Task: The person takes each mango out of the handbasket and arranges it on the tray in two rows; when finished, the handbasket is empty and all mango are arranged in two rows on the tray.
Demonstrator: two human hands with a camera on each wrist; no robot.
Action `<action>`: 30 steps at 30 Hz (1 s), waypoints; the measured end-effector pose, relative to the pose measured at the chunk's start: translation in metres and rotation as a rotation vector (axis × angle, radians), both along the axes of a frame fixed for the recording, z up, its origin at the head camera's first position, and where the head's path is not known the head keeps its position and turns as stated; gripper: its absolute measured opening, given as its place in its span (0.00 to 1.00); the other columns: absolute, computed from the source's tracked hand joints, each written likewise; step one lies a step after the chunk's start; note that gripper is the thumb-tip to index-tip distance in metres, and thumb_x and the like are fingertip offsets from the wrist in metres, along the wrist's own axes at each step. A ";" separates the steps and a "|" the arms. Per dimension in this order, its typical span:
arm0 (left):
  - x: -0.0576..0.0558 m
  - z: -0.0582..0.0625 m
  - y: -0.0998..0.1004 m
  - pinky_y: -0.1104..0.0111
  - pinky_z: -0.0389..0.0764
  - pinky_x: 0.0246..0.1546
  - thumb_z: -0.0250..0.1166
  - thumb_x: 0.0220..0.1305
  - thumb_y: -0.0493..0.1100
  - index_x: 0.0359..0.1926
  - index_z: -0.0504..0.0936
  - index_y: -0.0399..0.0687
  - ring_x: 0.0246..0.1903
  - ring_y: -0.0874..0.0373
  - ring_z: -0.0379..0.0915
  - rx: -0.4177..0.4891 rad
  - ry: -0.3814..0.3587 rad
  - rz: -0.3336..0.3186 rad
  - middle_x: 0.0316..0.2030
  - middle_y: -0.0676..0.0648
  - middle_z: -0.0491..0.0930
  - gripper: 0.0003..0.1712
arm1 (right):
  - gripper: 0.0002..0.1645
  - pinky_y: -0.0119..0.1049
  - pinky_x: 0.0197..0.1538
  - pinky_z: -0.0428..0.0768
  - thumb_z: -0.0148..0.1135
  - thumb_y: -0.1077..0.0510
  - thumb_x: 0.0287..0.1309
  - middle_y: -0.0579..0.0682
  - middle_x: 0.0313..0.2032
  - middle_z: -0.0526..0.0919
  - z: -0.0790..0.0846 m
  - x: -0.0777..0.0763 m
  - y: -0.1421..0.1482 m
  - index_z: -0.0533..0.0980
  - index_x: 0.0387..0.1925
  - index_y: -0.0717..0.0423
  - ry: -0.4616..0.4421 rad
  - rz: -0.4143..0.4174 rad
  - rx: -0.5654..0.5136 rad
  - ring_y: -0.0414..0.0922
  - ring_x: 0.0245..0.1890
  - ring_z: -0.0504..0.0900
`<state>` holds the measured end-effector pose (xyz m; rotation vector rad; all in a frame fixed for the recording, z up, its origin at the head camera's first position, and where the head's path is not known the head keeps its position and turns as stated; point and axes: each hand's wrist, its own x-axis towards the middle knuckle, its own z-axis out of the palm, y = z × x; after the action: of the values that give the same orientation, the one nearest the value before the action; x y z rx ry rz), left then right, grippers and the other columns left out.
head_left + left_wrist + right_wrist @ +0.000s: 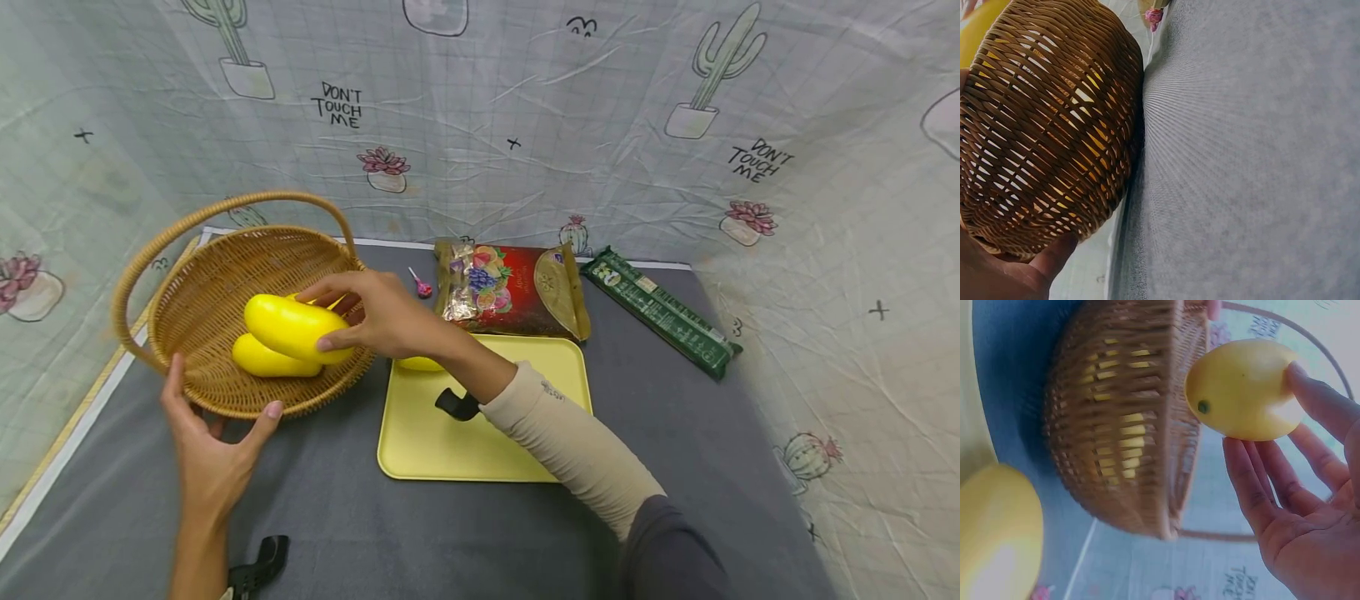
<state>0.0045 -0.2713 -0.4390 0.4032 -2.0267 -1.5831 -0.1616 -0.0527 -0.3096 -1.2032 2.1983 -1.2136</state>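
The cloth (517, 108) behind repeats "DON'T TOUCH ME" in black letters. Below it spreads the grey surface (420, 533). On it stands the basket (198, 300), gripped at its near rim by the left hand (213, 454), thumb apart from fingers; its woven wall looks light and a little springy, so the rim seems a sound hold. The yellow tray (457, 454) carries no writing that shows. Behind it, the red bag (510, 283) seems to read "candy"; the print on the green pack (660, 312) is too small to read. The right hand (390, 312) pinches a mango (292, 327) between thumb and fingers, over the basket's mouth. It looks firm, glossy, probably light and slippery, best held round its middle. Another mango (270, 362) lies inside. Smallest is the lollipop (423, 290), beside the bag.
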 end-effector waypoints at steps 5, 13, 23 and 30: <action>0.000 0.000 0.001 0.43 0.51 0.81 0.77 0.54 0.31 0.86 0.44 0.67 0.81 0.54 0.46 -0.008 -0.001 0.002 0.85 0.55 0.42 0.69 | 0.33 0.31 0.57 0.85 0.78 0.57 0.61 0.48 0.61 0.86 0.008 -0.002 0.026 0.80 0.67 0.48 -0.013 -0.024 -0.030 0.40 0.53 0.86; 0.001 0.000 0.001 0.41 0.50 0.80 0.77 0.54 0.32 0.86 0.45 0.67 0.82 0.54 0.45 -0.012 0.000 0.005 0.85 0.55 0.42 0.69 | 0.32 0.42 0.59 0.86 0.78 0.58 0.61 0.49 0.59 0.87 0.003 -0.009 0.073 0.81 0.66 0.50 -0.028 -0.060 -0.093 0.43 0.52 0.87; 0.001 0.000 0.002 0.44 0.50 0.80 0.76 0.54 0.31 0.86 0.44 0.66 0.81 0.54 0.45 -0.006 0.008 -0.003 0.85 0.54 0.42 0.69 | 0.32 0.45 0.58 0.87 0.78 0.58 0.60 0.48 0.59 0.86 -0.016 -0.018 0.132 0.82 0.66 0.49 -0.045 -0.178 -0.027 0.47 0.54 0.86; 0.001 -0.001 0.001 0.42 0.48 0.81 0.76 0.54 0.31 0.86 0.44 0.67 0.82 0.55 0.45 -0.001 0.003 0.003 0.85 0.54 0.42 0.68 | 0.32 0.45 0.58 0.87 0.76 0.63 0.61 0.55 0.60 0.86 -0.034 -0.022 0.170 0.81 0.67 0.54 -0.093 -0.226 -0.002 0.53 0.54 0.88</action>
<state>0.0059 -0.2701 -0.4396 0.4029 -2.0235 -1.5807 -0.1840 0.1175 -0.3433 -0.8968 2.3109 -1.3297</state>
